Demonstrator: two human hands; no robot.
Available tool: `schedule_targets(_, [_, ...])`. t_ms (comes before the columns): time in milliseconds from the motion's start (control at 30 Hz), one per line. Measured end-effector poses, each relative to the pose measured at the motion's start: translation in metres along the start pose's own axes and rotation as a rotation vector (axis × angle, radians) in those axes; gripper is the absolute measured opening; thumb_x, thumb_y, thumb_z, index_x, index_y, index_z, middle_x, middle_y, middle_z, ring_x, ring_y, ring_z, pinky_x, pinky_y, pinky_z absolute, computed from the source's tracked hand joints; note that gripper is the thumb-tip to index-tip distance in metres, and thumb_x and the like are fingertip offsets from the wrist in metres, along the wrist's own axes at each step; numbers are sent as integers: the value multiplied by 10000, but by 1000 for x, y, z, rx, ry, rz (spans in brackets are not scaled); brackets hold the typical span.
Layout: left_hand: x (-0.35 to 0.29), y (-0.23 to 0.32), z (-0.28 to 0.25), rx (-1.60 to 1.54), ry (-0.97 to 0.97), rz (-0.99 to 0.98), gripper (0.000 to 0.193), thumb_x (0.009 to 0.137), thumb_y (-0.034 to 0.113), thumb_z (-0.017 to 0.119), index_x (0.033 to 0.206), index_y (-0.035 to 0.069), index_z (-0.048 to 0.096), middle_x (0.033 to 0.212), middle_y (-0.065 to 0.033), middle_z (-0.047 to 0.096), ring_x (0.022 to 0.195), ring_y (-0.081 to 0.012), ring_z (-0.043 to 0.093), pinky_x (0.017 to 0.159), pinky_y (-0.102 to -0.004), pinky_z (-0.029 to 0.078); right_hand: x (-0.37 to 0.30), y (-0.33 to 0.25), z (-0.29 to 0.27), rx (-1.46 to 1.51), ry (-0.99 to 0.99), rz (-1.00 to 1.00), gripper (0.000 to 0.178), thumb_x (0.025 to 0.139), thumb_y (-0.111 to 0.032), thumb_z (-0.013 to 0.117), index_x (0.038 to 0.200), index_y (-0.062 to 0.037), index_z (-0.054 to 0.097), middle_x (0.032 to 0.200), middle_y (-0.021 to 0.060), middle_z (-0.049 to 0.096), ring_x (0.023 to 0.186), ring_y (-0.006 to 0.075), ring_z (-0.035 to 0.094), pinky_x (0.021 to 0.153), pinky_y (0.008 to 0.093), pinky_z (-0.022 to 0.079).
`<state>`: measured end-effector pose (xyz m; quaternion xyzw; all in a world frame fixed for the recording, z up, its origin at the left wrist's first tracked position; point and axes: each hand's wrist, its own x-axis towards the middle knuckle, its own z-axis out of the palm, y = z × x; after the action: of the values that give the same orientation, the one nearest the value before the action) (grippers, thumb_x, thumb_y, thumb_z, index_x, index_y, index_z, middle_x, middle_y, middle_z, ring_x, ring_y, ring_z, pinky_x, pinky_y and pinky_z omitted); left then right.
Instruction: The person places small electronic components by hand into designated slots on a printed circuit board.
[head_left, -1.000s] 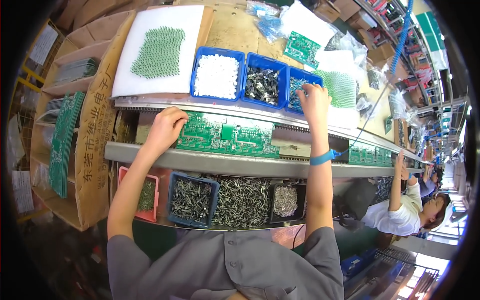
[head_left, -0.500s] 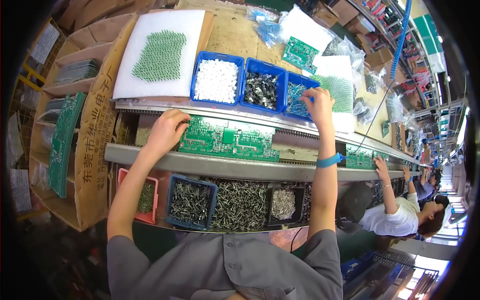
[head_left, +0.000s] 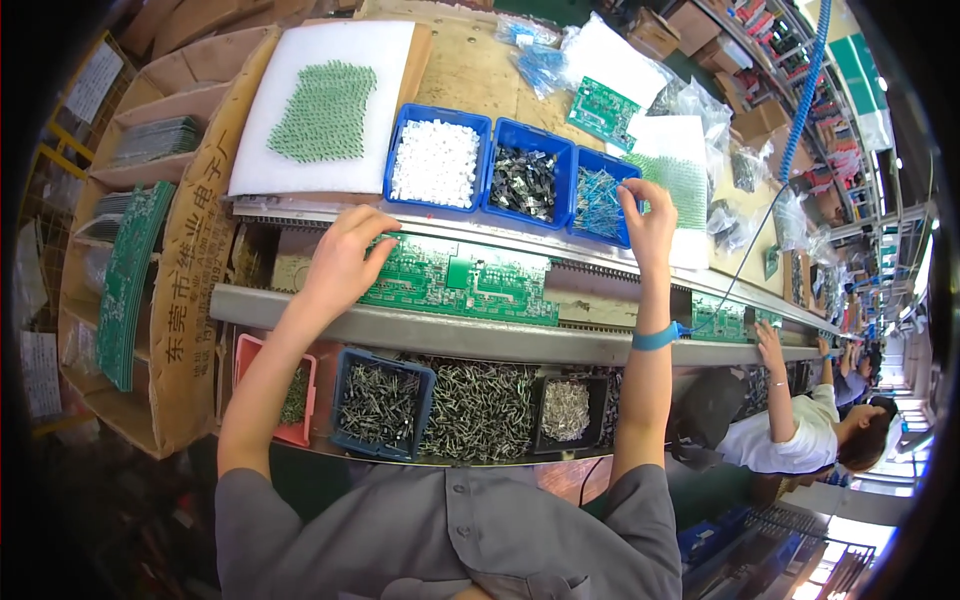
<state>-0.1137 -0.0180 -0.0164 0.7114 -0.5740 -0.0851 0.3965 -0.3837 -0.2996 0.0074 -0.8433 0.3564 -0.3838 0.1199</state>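
Observation:
A green circuit board (head_left: 478, 283) lies in the rail track in front of me. Over its left end, my left hand (head_left: 345, 258) is bent down with thumb and fingers curled in. Whatever its fingertips may hold is hidden. My right hand (head_left: 650, 222), with a blue strap (head_left: 655, 337) on the wrist, is at the right edge of a blue bin of blue, wire-leaded components (head_left: 600, 200). Its thumb and fingers are pinched, and anything between them is too small to make out. Beside that bin stand bins of black parts (head_left: 523, 182) and white parts (head_left: 435, 163).
A metal rail (head_left: 430, 332) runs across in front of me. Nearer stand a red bin (head_left: 247, 372), a dark blue bin of metal parts (head_left: 380, 402) and a black tray (head_left: 567, 410). A cardboard box (head_left: 190, 330) holds boards at left. Co-workers (head_left: 780, 430) sit to the right.
My left hand has shifted right and slightly up, farther over the board's left end. My right hand has moved a little right and down, toward the bin's right edge.

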Motion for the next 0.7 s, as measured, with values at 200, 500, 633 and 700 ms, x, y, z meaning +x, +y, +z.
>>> schedule_targets(200, [-2,38,8,-13,22,112,242,806,90,670,1030,5,635,1027,-155,637,995,-334,582,877,-409,450,-27,-78,-4,2,-305,-324,88,739,-91,727,806,-104,671,793,23,652,819,221,567,774,370,352])
schedule_targets(500, [-9,70,41,36,-74,224,263,761,137,689,1009,84,619,814,-29,641,810,-199,591,741,-365,357,-84,-127,18,264,-517,-308,101,745,-95,716,825,-113,657,796,2,632,803,199,542,762,367,334])
schedule_targets(633, [-14,67,42,44,-45,224,221,764,110,663,982,84,639,760,-13,640,760,-192,587,729,-358,355,-94,-130,19,282,-519,-285,119,763,-59,694,875,-95,676,837,20,651,840,206,560,792,359,360])
schedule_targets(700, [-13,63,41,68,-56,210,167,764,85,681,930,72,674,773,-43,642,790,-215,590,750,-376,380,-95,-126,20,330,-489,-242,136,770,-42,683,899,-87,684,854,35,658,849,216,569,798,360,375])
